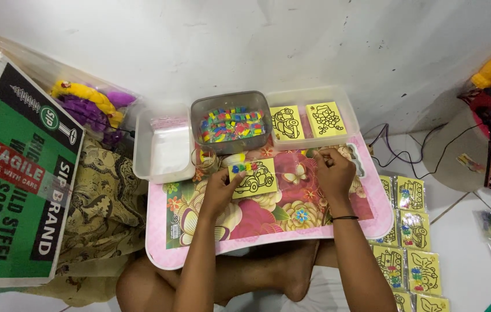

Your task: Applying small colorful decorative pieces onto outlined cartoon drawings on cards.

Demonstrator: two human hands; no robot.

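Pink floral tray (pixel 268 240); yellow car-outline card (pixel 255 178); grey tub (pixel 199 110), multicoloured pieces (pixel 232 124); green-black box (pixel 17 173).

- It was a home floor, used as a craft corner.
- White tiles (pixel 465 231) met a scuffed wall (pixel 257 40).
- A floral lap tray (pixel 268 231), a cardboard box (pixel 14 173), toys (pixel 89 107) and cables (pixel 395 150) lay around.

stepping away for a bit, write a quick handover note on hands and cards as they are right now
Left hand pins a yellow car-outline card on the pink floral lap tray.
Right hand pinches something too small to tell.
Grey tub of coloured small pieces and clear tub with two blank yellow cards sit behind the tray.
Done: packed cards on the floor.
Left: the held card, barely started.
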